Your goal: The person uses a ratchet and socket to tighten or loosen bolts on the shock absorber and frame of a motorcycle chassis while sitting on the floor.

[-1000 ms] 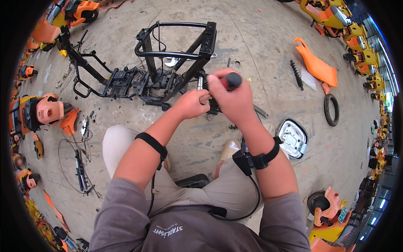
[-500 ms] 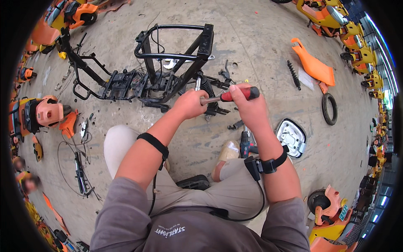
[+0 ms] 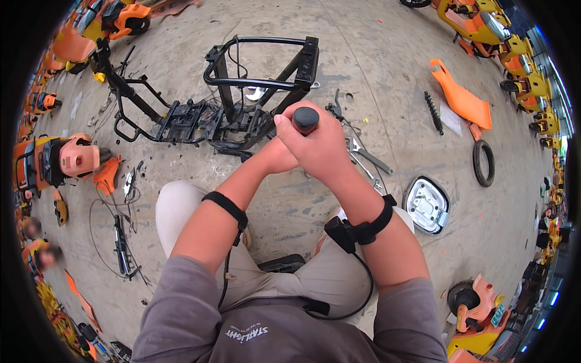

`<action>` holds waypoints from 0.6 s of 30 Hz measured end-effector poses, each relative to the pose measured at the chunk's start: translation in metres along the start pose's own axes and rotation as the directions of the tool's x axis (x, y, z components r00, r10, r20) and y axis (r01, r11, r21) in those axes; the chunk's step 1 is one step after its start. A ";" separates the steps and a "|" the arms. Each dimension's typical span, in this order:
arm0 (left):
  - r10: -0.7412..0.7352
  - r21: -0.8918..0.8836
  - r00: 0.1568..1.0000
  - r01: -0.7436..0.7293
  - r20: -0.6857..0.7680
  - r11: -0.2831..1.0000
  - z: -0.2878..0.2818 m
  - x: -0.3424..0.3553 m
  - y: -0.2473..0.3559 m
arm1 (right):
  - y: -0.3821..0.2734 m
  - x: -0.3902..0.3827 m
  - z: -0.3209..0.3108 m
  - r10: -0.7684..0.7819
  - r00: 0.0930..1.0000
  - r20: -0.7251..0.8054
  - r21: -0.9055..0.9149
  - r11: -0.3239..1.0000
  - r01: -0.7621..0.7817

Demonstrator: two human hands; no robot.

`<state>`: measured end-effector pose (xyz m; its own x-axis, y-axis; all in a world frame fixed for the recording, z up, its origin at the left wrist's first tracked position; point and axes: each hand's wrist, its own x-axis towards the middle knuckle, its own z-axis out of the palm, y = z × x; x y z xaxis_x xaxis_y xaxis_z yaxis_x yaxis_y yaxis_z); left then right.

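My right hand is wrapped round the red-and-black handle of a ratchet wrench, whose rounded black end points up at me. Just below and left of it, my left hand is closed at the head end of the same tool. Its fingers and the wrench head are mostly hidden behind my right hand. Both hands are at the near right corner of a bare black scooter frame. What the tool touches on the frame cannot be seen.
Hand tools lie right of my hands. Farther right are a black shock absorber, an orange body panel, a tyre and a white-and-black tray-like part. Cables lie left. Orange and yellow scooters line the sides.
My right hand has swung the wrench handle left and up, from pointing rightward to pointing at me. It now covers much of my left hand. The view has shifted slightly.
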<state>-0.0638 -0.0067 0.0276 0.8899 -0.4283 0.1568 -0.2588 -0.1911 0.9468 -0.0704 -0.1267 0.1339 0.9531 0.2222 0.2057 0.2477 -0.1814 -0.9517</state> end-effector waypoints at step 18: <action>-0.348 0.520 0.935 0.329 -0.064 0.788 0.004 -0.004 -0.011 | 0.029 -0.034 -0.077 0.285 0.956 -0.073 -0.112 0.950 -0.292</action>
<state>-0.0659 -0.0071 0.0157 0.9464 -0.2775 -0.1653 -0.1062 -0.7506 0.6522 -0.0823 -0.2137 0.1168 0.9942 0.0906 -0.0577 -0.0230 -0.3444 -0.9385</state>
